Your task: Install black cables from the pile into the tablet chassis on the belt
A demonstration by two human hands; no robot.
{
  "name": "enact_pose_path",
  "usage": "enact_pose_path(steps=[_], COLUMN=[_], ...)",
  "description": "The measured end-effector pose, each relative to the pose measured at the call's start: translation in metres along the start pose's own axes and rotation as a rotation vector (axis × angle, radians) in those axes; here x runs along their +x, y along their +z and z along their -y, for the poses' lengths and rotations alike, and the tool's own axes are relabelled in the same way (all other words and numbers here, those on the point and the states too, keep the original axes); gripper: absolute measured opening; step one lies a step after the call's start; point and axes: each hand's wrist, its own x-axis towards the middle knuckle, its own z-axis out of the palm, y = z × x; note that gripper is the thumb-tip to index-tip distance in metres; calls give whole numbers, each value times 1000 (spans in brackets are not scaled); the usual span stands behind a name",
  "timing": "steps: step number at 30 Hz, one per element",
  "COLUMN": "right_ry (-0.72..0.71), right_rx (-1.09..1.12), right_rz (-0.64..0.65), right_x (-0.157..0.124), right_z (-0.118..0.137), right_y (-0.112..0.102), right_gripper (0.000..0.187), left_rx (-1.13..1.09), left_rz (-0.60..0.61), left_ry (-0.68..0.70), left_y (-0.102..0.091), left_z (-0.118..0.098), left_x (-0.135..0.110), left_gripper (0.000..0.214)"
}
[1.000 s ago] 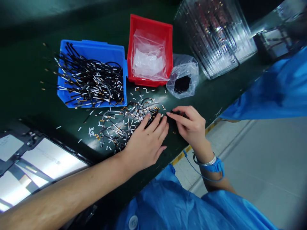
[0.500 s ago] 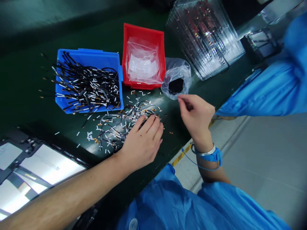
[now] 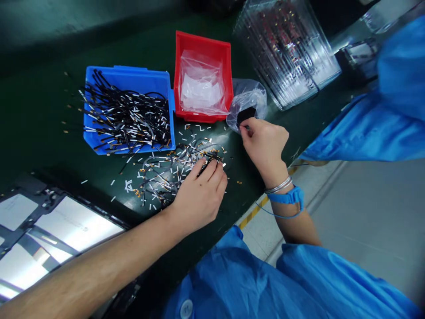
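Note:
My left hand [image 3: 201,192] rests on the pile of thin dark cables [image 3: 166,170] with white and gold ends, its fingers curled round a black cable [image 3: 210,163] that is partly hidden beneath them. Over the near edge of a clear plastic bag [image 3: 250,95], my right hand [image 3: 265,144] is closed in a pinch. Inside that bag lies something black [image 3: 246,114], right by the fingertips. What the pinch holds is too small to tell. A blue strap [image 3: 285,196] and a metal bangle circle the right wrist.
A blue bin [image 3: 129,75] full of black cables stands left of a red bin [image 3: 203,42] with clear bags inside. Stacked clear trays [image 3: 288,53] lie at the back right. Silvery panels [image 3: 76,226] occupy the lower left. Another person's blue sleeve [image 3: 365,128] is at right.
My right hand has moved up and slightly left, from the bag's near rim to the black contents. The left hand stays at the cable pile. The view has shifted slightly.

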Motion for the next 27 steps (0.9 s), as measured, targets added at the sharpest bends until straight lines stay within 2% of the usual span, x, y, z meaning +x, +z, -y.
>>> enact_pose_path(steps=[4,6,9,11,14,19,27], right_ry=[6,-20,-61,-75,-66,-74,-247], right_rx=[192,335,512,562,578,515,366], right_rz=[-111,-143,-102,-44,-53,-149,-205], right_x=[-14,-33,-71,-96,-118,-119,-121], right_z=[-7,-10,-11,-9,-4,1,-1], right_y=[-5,-13,-25,-31,-31,-20,-17], right_gripper=[14,12,10,10,10,10,9], left_rx=[-52,-106,-139,-120,-106,-121,-131], left_rz=[8,55,141,176,181,199,307], left_ry=[74,201,346,340,298,280,299], left_y=[-3,-4,-4,-2,1,1,-3], left_z=[0,-2,-7,-9,-10,-10,-9], left_x=[0,0,-3,-5,-6,-5,-1], left_gripper=[33,34,37,40,41,41,49])
